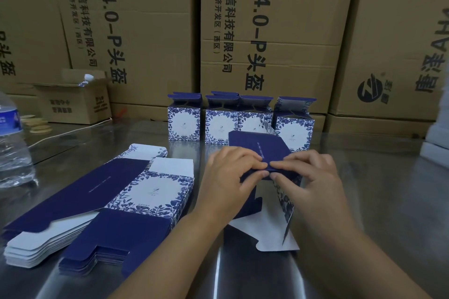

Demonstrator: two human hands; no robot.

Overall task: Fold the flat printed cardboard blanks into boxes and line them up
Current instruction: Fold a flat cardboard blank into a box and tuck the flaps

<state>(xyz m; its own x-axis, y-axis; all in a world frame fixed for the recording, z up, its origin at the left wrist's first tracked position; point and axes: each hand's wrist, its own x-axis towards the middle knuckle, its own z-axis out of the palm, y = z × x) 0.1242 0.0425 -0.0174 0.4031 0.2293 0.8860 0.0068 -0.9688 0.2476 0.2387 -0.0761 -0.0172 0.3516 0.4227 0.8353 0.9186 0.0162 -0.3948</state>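
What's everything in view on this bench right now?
folded boxes: four visible, blue-and-white floral, in a row at the back of the table, top flaps open
flat blanks: one stack, navy and white, left of the hands
half-folded box: one, navy, centre
water bottle: one, clear with a blue label, far left edge
small carton: one, brown, open, back left
capped bottle: one, clear, sticking out of the small carton
large cartons: several, brown with black print, behind the table
table: one, shiny metal
left hand: pinches the half-folded box's near edge
right hand: pinches the same edge
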